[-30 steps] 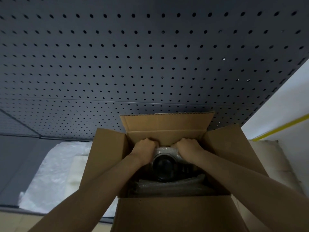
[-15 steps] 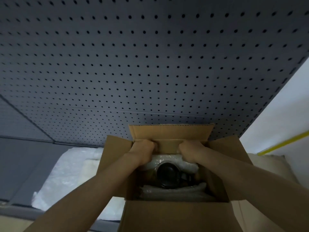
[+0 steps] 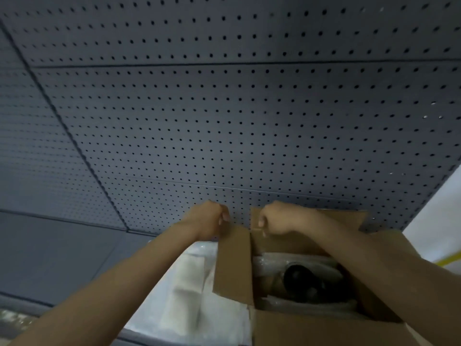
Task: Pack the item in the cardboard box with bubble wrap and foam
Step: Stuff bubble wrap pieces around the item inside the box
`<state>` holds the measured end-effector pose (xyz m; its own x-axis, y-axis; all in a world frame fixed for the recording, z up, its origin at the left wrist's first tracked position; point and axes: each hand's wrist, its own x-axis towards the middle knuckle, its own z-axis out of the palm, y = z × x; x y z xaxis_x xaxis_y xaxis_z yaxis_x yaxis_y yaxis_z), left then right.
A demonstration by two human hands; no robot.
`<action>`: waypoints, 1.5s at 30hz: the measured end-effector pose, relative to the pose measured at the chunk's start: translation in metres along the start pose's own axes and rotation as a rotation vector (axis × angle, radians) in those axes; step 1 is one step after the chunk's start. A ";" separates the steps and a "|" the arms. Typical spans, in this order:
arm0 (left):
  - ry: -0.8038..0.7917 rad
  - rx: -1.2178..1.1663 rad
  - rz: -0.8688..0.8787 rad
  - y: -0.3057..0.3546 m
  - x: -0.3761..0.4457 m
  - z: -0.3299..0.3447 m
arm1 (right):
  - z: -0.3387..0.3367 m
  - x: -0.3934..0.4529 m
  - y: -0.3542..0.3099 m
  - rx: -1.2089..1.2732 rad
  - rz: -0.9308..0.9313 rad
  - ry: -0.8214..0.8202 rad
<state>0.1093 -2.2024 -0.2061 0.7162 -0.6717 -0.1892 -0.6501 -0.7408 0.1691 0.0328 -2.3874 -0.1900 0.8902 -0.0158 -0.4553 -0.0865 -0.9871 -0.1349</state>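
Note:
The open cardboard box stands at the lower right. Inside it lies a black round item, wrapped in clear bubble wrap, with more wrap along the near side. My left hand is curled at the top corner of the box's upright left flap. My right hand is closed on the left edge of the far flap. Both hands are above the rim and blurred. My right forearm hides the box's right flap.
White foam and bubble-wrap sheets lie on the surface left of the box. A dark grey pegboard wall rises right behind the box. At the far right is a white wall with a yellow stripe.
Both hands have come up out of the box, off the wrapped item, to the flap edges. The view has swung left and up, so the box now sits lower right.

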 end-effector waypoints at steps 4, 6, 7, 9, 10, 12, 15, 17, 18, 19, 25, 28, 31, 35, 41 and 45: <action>0.008 0.047 0.039 -0.071 -0.030 -0.014 | -0.014 0.004 -0.059 0.126 0.028 0.094; -0.002 0.077 0.047 -0.108 -0.043 -0.019 | -0.016 0.011 -0.091 0.140 0.024 0.134; -0.013 0.086 0.047 -0.125 -0.048 -0.022 | -0.016 0.015 -0.107 0.156 0.018 0.148; -0.040 0.073 0.031 -0.152 -0.059 -0.024 | -0.015 0.023 -0.138 0.201 -0.005 0.177; -0.054 0.059 0.020 -0.164 -0.064 -0.023 | -0.014 0.027 -0.152 0.225 -0.017 0.188; -0.076 0.034 0.011 -0.184 -0.071 -0.019 | -0.009 0.036 -0.176 0.262 -0.042 0.198; -0.107 0.007 -0.003 -0.206 -0.073 -0.006 | -0.001 0.055 -0.201 0.271 -0.059 0.167; -0.125 -0.014 -0.017 -0.217 -0.072 0.005 | 0.009 0.070 -0.210 0.235 -0.065 0.113; -0.135 -0.022 -0.023 -0.221 -0.070 0.010 | 0.013 0.077 -0.212 0.209 -0.068 0.083; -0.150 -0.023 -0.028 -0.223 -0.069 0.016 | 0.018 0.083 -0.213 0.184 -0.066 0.053; -0.220 -0.037 -0.036 -0.231 -0.057 0.054 | 0.044 0.110 -0.204 0.092 -0.011 -0.060; -0.258 -0.061 -0.021 -0.229 -0.052 0.074 | 0.061 0.117 -0.203 0.077 0.013 -0.104; -0.325 -0.077 0.005 -0.226 -0.047 0.095 | 0.089 0.128 -0.206 0.027 0.025 -0.178; -0.407 -0.100 0.044 -0.225 -0.040 0.114 | 0.120 0.140 -0.214 -0.085 -0.006 -0.224; -0.454 -0.082 0.097 -0.235 -0.038 0.127 | 0.142 0.147 -0.218 -0.363 -0.184 -0.121; -0.463 -0.075 0.114 -0.243 -0.041 0.121 | 0.141 0.147 -0.214 -0.391 -0.270 -0.038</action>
<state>0.2069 -1.9944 -0.3567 0.4421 -0.6899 -0.5732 -0.6857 -0.6719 0.2798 0.1190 -2.1557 -0.3525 0.8402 0.2482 -0.4821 0.3268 -0.9413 0.0850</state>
